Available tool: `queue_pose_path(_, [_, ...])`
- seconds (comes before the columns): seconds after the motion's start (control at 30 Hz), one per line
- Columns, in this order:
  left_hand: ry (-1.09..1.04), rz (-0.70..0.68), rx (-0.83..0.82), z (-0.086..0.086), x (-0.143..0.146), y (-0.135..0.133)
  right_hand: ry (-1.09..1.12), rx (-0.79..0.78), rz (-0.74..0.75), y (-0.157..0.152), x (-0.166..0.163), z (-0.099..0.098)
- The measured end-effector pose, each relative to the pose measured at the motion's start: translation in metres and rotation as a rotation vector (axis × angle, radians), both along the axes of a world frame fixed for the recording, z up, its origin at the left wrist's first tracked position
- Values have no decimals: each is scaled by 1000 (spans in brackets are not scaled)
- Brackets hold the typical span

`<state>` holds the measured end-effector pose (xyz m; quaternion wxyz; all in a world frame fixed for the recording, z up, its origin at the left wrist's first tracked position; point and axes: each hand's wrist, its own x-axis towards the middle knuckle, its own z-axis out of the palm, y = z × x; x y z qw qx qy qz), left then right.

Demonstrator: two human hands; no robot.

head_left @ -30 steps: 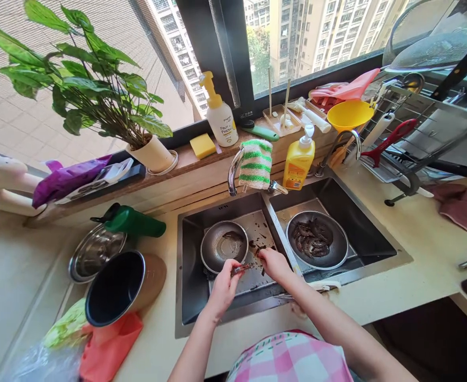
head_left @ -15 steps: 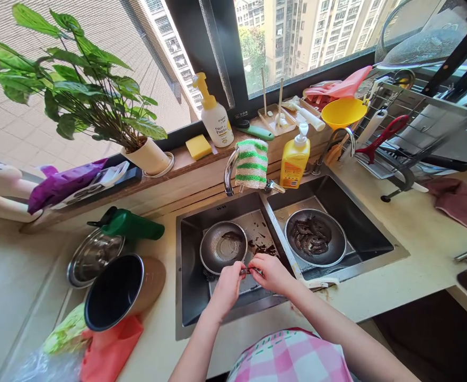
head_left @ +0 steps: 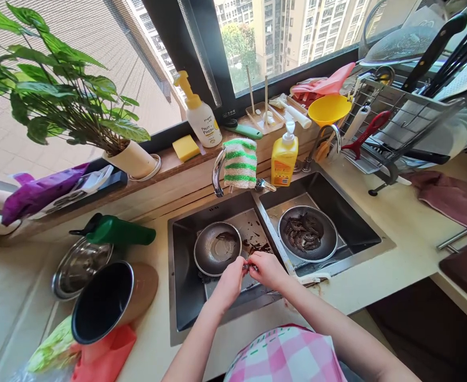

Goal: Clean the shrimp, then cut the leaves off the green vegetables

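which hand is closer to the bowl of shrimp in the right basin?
Right. The right hand is over the left basin by the sink divider, just short of the bowl of shrimp. The left hand meets it from the far side, nearer the strainer bowl.

Location: a home kitchen in a high-rise flat. Evidence: a double stainless sink (head_left: 348, 223) set into a pale countertop (head_left: 400, 223), a dish rack (head_left: 412, 116) holding utensils, a dish soap bottle (head_left: 283, 161), a potted plant (head_left: 66, 106) on the sill, apartment towers (head_left: 316, 26) outside the window.
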<state>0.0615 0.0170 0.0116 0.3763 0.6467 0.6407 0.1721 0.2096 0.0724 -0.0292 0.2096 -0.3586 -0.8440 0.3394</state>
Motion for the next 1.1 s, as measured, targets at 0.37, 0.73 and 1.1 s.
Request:
queue_pose_path(0.37, [25, 47, -3, -4, -2, -3, 100, -55, -176, -8, -8, -5])
queue_pose_path(0.73, [-7, 172, 1, -9, -13, -12, 289, -284, -270, -5, -9, -10])
queue_pose_path(1.1, [20, -45, 57, 3, 37, 53, -147, -271, -277, -12, 20, -24])
